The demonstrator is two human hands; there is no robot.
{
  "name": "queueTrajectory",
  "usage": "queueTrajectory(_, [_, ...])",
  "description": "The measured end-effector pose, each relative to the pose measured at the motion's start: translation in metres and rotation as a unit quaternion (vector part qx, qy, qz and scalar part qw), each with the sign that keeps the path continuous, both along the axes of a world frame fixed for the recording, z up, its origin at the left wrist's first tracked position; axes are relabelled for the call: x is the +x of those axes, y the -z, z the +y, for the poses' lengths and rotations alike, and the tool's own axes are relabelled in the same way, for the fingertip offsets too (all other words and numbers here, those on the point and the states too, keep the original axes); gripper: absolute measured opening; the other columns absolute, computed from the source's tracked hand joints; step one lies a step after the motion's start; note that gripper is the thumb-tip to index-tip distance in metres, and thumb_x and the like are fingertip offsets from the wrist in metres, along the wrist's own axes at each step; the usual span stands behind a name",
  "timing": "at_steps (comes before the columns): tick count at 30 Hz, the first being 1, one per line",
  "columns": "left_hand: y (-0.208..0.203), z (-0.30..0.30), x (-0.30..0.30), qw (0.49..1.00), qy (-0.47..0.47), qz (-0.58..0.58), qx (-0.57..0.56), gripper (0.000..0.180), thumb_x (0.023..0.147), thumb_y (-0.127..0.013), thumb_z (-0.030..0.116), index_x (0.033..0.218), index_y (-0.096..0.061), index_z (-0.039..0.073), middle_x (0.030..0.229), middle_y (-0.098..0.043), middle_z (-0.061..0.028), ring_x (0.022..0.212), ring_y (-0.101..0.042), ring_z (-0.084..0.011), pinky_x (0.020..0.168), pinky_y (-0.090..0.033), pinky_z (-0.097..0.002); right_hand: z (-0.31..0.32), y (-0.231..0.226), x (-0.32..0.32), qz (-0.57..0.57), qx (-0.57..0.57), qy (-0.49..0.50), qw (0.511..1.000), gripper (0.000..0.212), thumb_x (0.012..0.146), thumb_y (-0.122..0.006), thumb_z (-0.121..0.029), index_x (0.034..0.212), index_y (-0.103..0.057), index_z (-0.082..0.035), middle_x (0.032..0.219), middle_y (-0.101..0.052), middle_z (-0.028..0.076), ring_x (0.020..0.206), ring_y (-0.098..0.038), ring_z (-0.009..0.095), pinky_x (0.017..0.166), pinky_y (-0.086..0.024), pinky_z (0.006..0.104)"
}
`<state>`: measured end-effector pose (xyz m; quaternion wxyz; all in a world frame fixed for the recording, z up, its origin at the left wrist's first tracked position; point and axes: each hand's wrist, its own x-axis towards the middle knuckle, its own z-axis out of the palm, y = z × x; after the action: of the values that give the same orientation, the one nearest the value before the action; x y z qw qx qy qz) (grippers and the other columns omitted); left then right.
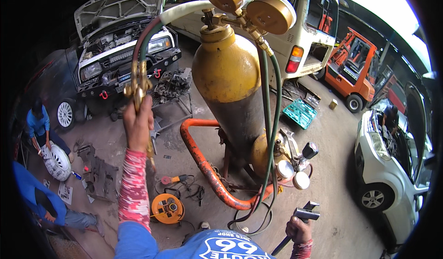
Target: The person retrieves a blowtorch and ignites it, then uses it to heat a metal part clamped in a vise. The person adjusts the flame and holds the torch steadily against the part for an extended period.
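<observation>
My left hand (138,120) is raised and closed around a brass gas torch (136,90), whose tip hangs below my wrist. A red and a green hose (146,35) rise from the torch toward the top of a tall yellow and dark gas cylinder (227,67). Brass pressure gauges (270,13) sit on its valve. My right hand (299,230) grips a hammer (306,212), its metal head up and its dark handle slanting down. The cylinder stands in an orange tubular trolley (196,143), beside a smaller yellow cylinder (262,155) with white-faced gauges.
An orange cable reel (167,208) and an angle grinder (173,179) lie near the trolley, with loose hoses on the floor. A teal tool case (300,113) lies beyond. Left, people (39,120) crouch by a wheel (58,159). Vehicles and an orange forklift (353,67) stand around.
</observation>
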<state>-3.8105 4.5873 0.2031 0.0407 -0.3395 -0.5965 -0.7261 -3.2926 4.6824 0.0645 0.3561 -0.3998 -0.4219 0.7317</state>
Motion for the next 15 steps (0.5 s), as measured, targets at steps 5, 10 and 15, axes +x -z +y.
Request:
queueTrajectory(5, [-0.163,0.017,-0.032,0.992,0.033,0.083,-0.087,0.055,0.088,-0.064,0.059,0.091,-0.060,0.004,0.061,-0.044,0.0047,0.046,-0.042,-0.0052,0.042,-0.035,-0.0218,-0.025,0.004,-0.019,0.052,-0.011,0.005,0.999,0.020,0.085,-0.071,-0.010,0.097,-0.056,-0.004,0.064,-0.049,0.001,0.043,-0.042,0.010,0.038,-0.033,0.0254])
queueTrajectory(10, [-0.296,0.070,-0.009,0.968,0.040,0.203,-0.141,0.039,0.097,-0.062,0.038,0.101,-0.065,-0.001,0.063,-0.053,-0.0021,0.048,-0.051,-0.0096,0.041,-0.041,-0.0250,-0.050,0.019,-0.033,0.107,-0.008,0.017,0.994,0.021,0.084,-0.072,-0.011,0.096,-0.056,-0.004,0.063,-0.049,0.001,0.044,-0.043,0.010,0.039,-0.034,0.0250])
queueTrajectory(15, [-0.318,0.119,0.029,0.943,0.065,0.291,-0.144,0.033,0.092,-0.069,0.029,0.100,-0.066,-0.002,0.074,-0.064,-0.0083,0.059,-0.059,-0.0166,0.053,-0.050,-0.0317,-0.080,0.038,-0.024,0.098,-0.010,0.066,0.993,0.019,0.086,-0.070,-0.009,0.098,-0.056,-0.004,0.063,-0.050,0.002,0.043,-0.043,0.010,0.038,-0.033,0.0247])
